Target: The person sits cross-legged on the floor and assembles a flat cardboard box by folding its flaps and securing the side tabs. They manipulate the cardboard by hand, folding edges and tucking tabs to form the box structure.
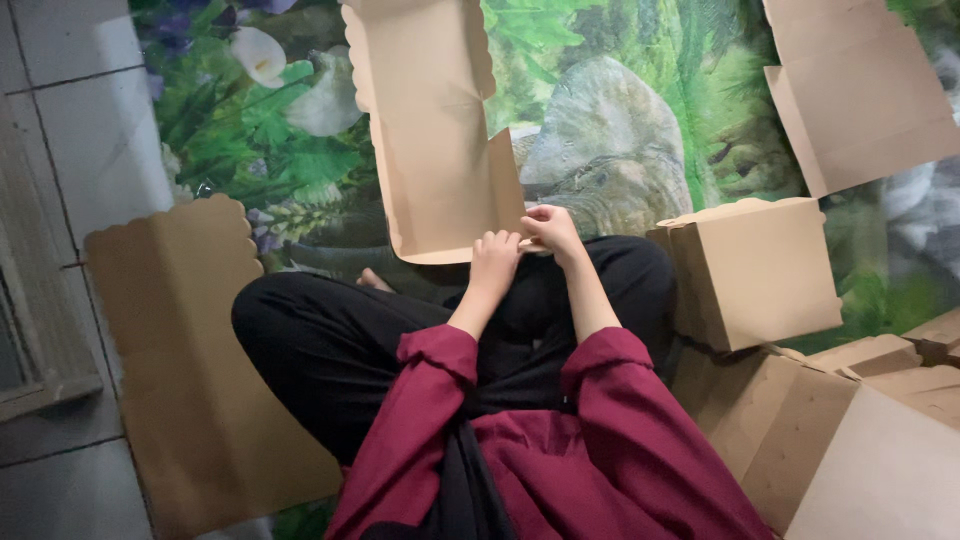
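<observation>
Floor work, seated cross-legged on a printed mat of leaves, flowers and rocks; grey tiles to one side. Left hand and right hand meet at the near corner of a part-folded carton, fingers of both pinched on its edge, neither one loose. Carton lies open on the mat just beyond the knees, side walls raised, scalloped flap far end. Judgement: corner wants pressing square along the crease, thumbs close together, wall kept upright so the tab seats cleanly. Outward: dark trousers, maroon sleeves. Flat scalloped sheet lies by the left knee, partly on tile. Finished box stands just beside the right knee; more boxes heaped nearer. Another flat blank lies far right on the mat
</observation>
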